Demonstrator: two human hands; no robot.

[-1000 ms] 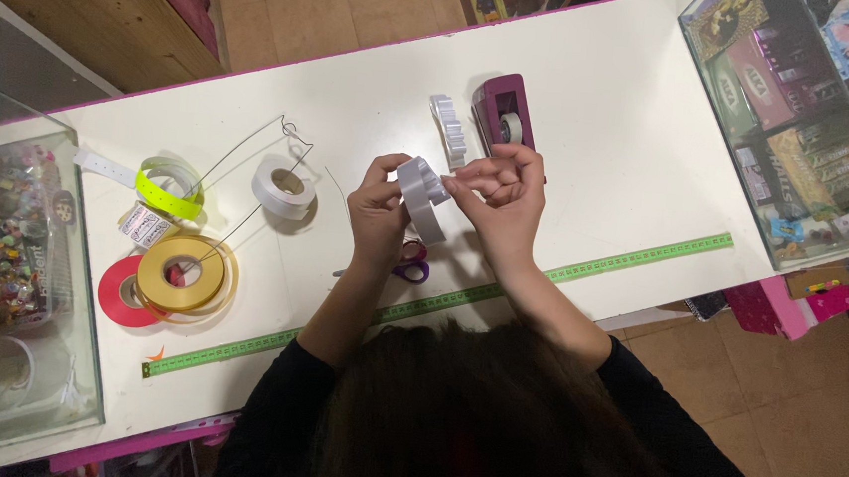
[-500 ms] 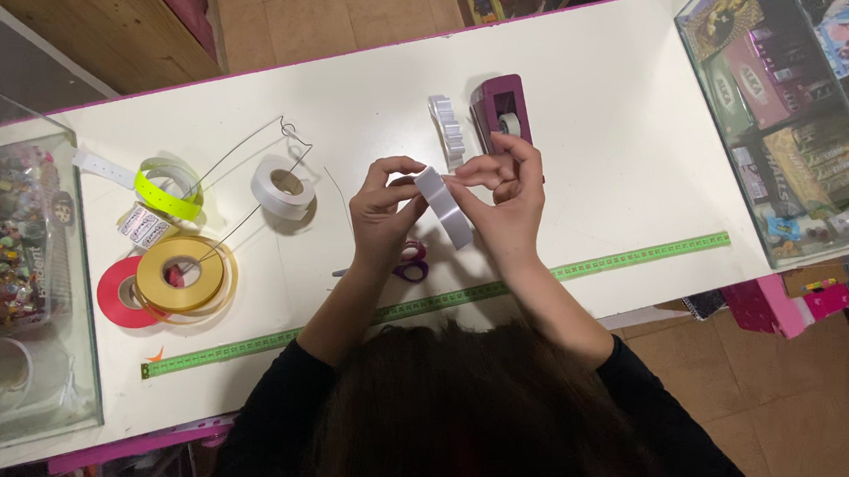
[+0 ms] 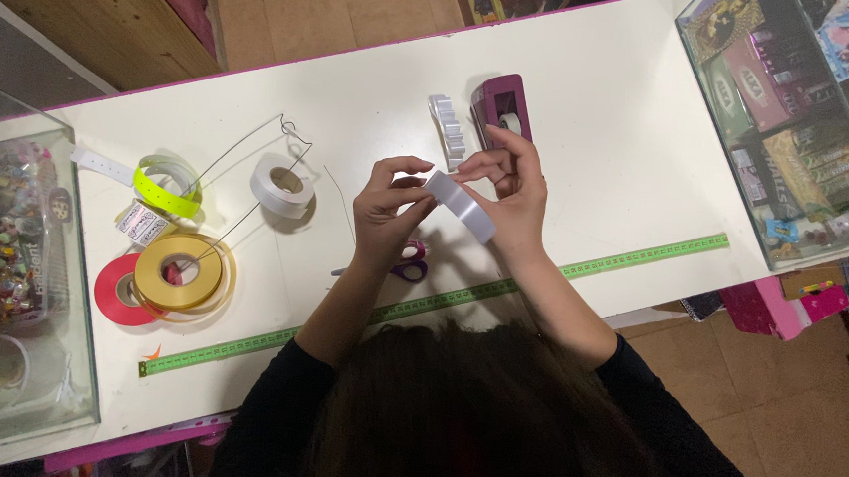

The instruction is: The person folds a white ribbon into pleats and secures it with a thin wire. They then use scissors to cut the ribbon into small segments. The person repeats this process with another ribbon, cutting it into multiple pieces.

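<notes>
Here, both hands are raised just above a white table (image 3: 593, 101), pinching 1 strip of white ribbon (image 3: 460, 205) between them. The left hand (image 3: 387, 211) grips the strip's upper end with thumb and fingertips; the right hand (image 3: 515, 197) clasps it along the far side, fingers curled. Purple scissors (image 3: 408, 263) lie under the left wrist, beside a green tape measure (image 3: 420, 308). A purple tape dispenser (image 3: 501, 109) and folded white ribbon (image 3: 446, 128) sit just beyond. 4 spools lie at left: white (image 3: 282, 186), yellow-green (image 3: 167, 187), gold (image 3: 180, 269), red (image 3: 114, 292).
</notes>
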